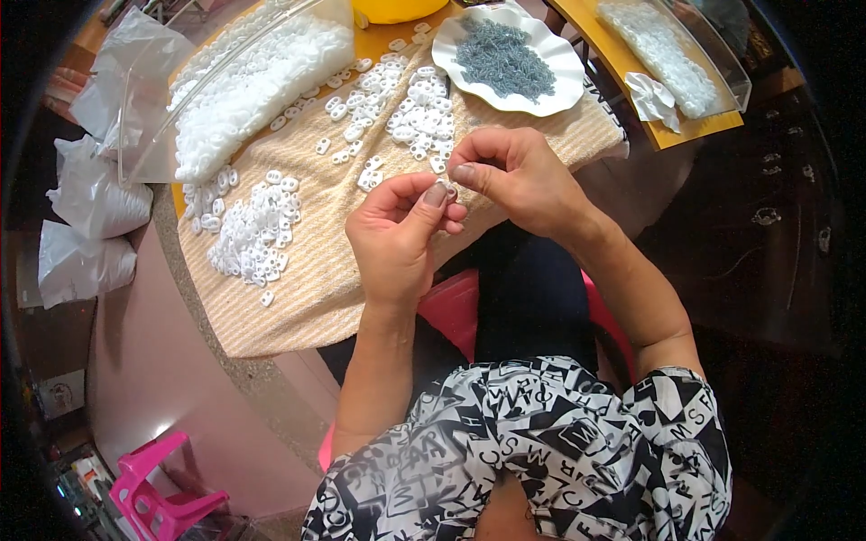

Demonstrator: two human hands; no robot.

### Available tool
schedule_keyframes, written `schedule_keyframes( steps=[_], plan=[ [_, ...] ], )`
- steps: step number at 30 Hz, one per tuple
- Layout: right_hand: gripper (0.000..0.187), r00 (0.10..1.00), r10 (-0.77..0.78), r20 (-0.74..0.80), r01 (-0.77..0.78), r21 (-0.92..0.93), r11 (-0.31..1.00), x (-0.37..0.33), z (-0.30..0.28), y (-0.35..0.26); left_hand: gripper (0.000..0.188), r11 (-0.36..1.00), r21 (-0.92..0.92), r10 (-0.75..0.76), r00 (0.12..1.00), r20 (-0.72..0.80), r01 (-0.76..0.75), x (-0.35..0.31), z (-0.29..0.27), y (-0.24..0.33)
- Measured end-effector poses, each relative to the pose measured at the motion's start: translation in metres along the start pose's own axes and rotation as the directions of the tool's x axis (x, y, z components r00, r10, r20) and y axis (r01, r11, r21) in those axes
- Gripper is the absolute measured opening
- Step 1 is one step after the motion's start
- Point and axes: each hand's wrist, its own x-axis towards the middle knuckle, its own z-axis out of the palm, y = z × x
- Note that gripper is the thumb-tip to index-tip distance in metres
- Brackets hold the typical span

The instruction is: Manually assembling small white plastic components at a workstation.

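Observation:
My left hand is closed, its thumb and fingers pinching a small white plastic piece over the towel's near edge. Close beside it, my right hand has thumb and forefinger pressed together; whatever they hold is too small to make out. A pile of white oval pieces with two holes lies just beyond my hands. Another white pile rests to the left on the striped towel. Beyond my right hand stands a white scalloped plate heaped with tiny thin grey pieces.
A clear bin full of white pieces stands at the far left, near a yellow container. At the far right are another clear bin and a crumpled tissue. White plastic bags and a pink stool are on the left.

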Motion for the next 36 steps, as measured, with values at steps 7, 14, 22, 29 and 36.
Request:
schedule_keyframes(
  steps=[7, 14, 22, 29, 36],
  plan=[
    [0.01, 0.993, -0.089, -0.082, 0.082, -0.077, 0.994, 0.0, 0.005, 0.001, 0.011, 0.999, 0.049, 0.022, 0.999, -0.031, -0.02, -0.001, 0.002, 0.0],
    [0.005, 0.982, -0.133, -0.133, 0.098, -0.245, 0.965, -0.006, 0.013, -0.003, 0.009, 0.977, 0.199, 0.094, 0.992, -0.089, -0.075, -0.004, 0.009, -0.004],
    [0.003, 0.985, -0.121, -0.125, 0.089, -0.231, 0.969, -0.003, 0.021, -0.001, 0.007, 0.98, 0.105, 0.177, 0.978, -0.107, -0.166, -0.004, 0.003, -0.012],
    [0.013, 0.99, -0.063, -0.125, 0.051, -0.097, 0.994, 0.0, 0.018, 0.007, 0.006, 0.97, 0.2, 0.161, 0.983, -0.09, -0.14, 0.001, 0.002, -0.01],
    [0.027, 0.994, 0.015, -0.104, -0.013, 0.027, 1.0, 0.005, -0.001, -0.002, 0.011, 0.991, -0.104, 0.062, 0.978, -0.2, -0.084, 0.009, -0.018, 0.012]
  ],
)
